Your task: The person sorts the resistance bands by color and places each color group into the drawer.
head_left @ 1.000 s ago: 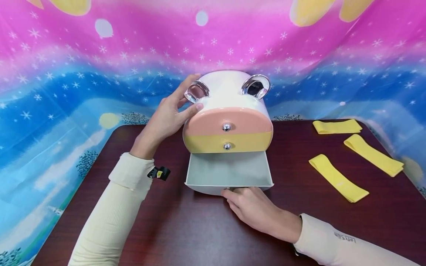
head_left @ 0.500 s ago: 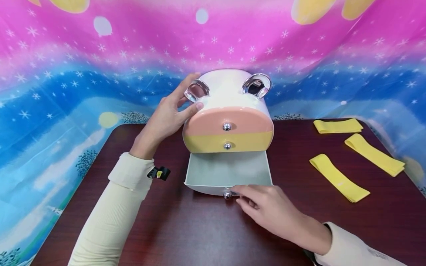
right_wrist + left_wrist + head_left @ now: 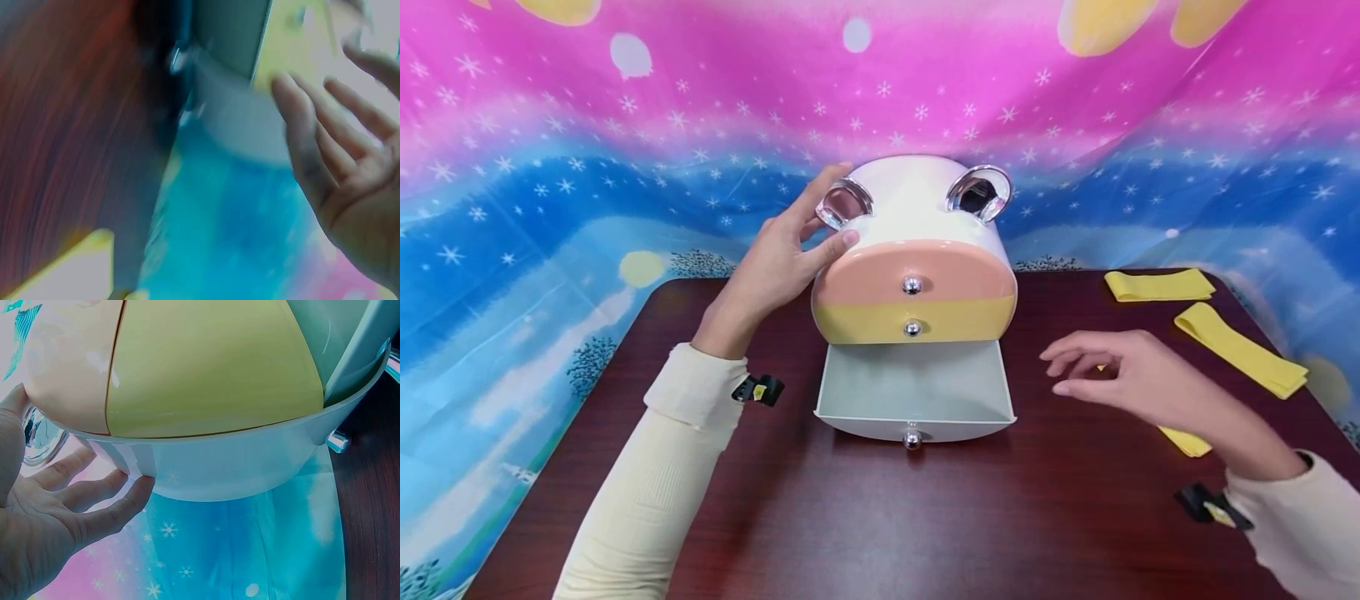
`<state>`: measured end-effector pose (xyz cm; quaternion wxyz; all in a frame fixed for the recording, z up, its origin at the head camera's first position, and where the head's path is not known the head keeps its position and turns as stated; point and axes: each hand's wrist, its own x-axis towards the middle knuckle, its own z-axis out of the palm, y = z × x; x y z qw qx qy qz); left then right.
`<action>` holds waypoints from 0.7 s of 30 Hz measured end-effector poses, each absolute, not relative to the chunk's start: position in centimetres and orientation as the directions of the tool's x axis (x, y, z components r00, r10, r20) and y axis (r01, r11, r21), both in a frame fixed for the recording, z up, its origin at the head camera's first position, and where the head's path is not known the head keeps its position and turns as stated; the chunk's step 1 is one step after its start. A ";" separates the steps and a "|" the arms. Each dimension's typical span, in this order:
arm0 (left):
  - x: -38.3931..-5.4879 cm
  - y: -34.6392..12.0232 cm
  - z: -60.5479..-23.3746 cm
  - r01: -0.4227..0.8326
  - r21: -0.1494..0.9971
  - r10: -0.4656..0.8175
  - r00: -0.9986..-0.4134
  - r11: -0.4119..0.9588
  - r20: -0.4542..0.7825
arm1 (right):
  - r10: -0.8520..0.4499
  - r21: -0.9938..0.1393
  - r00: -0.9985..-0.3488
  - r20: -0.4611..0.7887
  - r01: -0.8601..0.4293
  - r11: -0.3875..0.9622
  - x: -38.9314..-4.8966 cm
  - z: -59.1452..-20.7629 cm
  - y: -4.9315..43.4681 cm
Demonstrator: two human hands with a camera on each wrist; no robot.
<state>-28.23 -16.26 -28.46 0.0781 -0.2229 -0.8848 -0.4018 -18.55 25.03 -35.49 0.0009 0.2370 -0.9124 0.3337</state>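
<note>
A white mini drawer cabinet (image 3: pixel 910 196) with two shiny ear shapes stands on the table. Its pink top drawer (image 3: pixel 865 271) and yellow middle drawer (image 3: pixel 865 321) are closed, while the grey bottom drawer (image 3: pixel 917 379) is pulled out with nothing inside. My left hand (image 3: pixel 782 258) rests on the cabinet's left side, thumb at the front edge and fingers spread by the left ear; the left wrist view has its fingertips (image 3: pixel 145 484) against the white wall. My right hand (image 3: pixel 1138 379) hovers right of the drawer, fingers loosely bent and holding nothing, partly covering a yellow loop band (image 3: pixel 1187 442).
Two more folded yellow bands lie on the right of the dark wooden table (image 3: pixel 880 525): one band (image 3: pixel 1161 286) near the back edge, another band (image 3: pixel 1243 350) by the right edge. A patterned cloth backdrop (image 3: pixel 737 108) hangs close behind.
My right hand has let go of the bottom drawer's knob and moved right, to above the nearest yellow band. The left hand and the cabinet have stayed in place.
</note>
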 end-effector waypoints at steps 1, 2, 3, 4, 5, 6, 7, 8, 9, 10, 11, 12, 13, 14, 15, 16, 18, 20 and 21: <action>-28.2 -16.3 -28.5 0.456 0.675 0.332 -0.889 0.579 0.316 | -0.431 -0.611 -0.897 0.095 -0.394 0.686 -19.2 -35.6 26.0; -28.2 -16.3 -28.5 0.457 0.675 0.332 -0.889 0.579 0.316 | -0.428 -0.614 -0.903 0.040 -0.360 0.703 -19.8 -35.8 27.0; -28.2 -16.3 -28.5 0.458 0.675 0.332 -0.888 0.579 0.317 | -0.422 -0.608 -0.906 -0.002 -0.334 0.720 -20.4 -36.0 27.8; -28.2 -16.3 -28.5 0.458 0.674 0.332 -0.888 0.580 0.317 | -0.414 -0.598 -0.909 -0.038 -0.311 0.739 -20.9 -36.3 28.7; -28.2 -16.3 -28.5 0.459 0.674 0.332 -0.888 0.579 0.319 | -0.402 -0.590 -0.913 -0.063 -0.291 0.753 -21.4 -36.5 29.4; -28.2 -16.3 -28.5 0.459 0.674 0.333 -0.888 0.579 0.319 | -0.392 -0.581 -0.917 -0.076 -0.279 0.765 -21.8 -36.7 30.1; -28.2 -16.3 -28.5 0.459 0.674 0.333 -0.887 0.579 0.319 | -0.382 -0.572 -0.920 -0.085 -0.268 0.775 -22.2 -37.0 30.8; -28.2 -16.3 -28.4 0.459 0.674 0.332 -0.888 0.579 0.319 | -0.384 -0.564 -0.920 -0.083 -0.275 0.779 -22.6 -37.3 31.4; -28.2 -16.2 -28.4 0.459 0.673 0.332 -0.888 0.579 0.319 | -0.382 -0.552 -0.921 -0.078 -0.279 0.786 -23.0 -37.6 32.0; -28.2 -16.2 -28.4 0.458 0.672 0.332 -0.888 0.581 0.318 | -0.378 -0.544 -0.923 -0.079 -0.278 0.792 -23.3 -37.9 32.5; -28.2 -16.2 -28.4 0.458 0.673 0.332 -0.888 0.581 0.318 | -0.376 -0.539 -0.923 -0.076 -0.279 0.794 -23.8 -38.1 33.0; -28.2 -16.2 -28.4 0.456 0.673 0.331 -0.889 0.582 0.316 | -0.374 -0.533 -0.924 -0.080 -0.277 0.799 -24.1 -38.4 33.4; -28.3 -16.2 -28.4 0.456 0.673 0.331 -0.889 0.582 0.316 | -0.371 -0.527 -0.924 -0.089 -0.272 0.805 -24.5 -38.7 33.9; -28.3 -16.2 -28.5 0.456 0.671 0.331 -0.889 0.585 0.315 | -0.370 -0.520 -0.924 -0.100 -0.268 0.811 -24.8 -38.9 34.2; -28.3 -16.2 -28.5 0.456 0.670 0.331 -0.889 0.586 0.316 | -0.363 -0.512 -0.924 -0.115 -0.258 0.819 -25.1 -39.1 34.5; -28.3 -16.3 -28.5 0.457 0.667 0.331 -0.889 0.589 0.317 | -0.364 -0.506 -0.923 -0.129 -0.254 0.824 -25.4 -39.3 34.8; -28.2 -16.3 -28.5 0.456 0.663 0.329 -0.890 0.594 0.317 | -0.369 -0.493 -0.918 -0.148 -0.255 0.832 -26.0 -39.6 35.1; -28.2 -16.3 -28.5 0.455 0.661 0.327 -0.890 0.596 0.317 | -0.378 -0.488 -0.911 -0.164 -0.258 0.834 -26.5 -39.9 35.4; -28.2 -16.3 -28.5 0.453 0.662 0.326 -0.891 0.597 0.317 | -0.388 -0.491 -0.906 -0.171 -0.263 0.830 -26.7 -40.0 35.5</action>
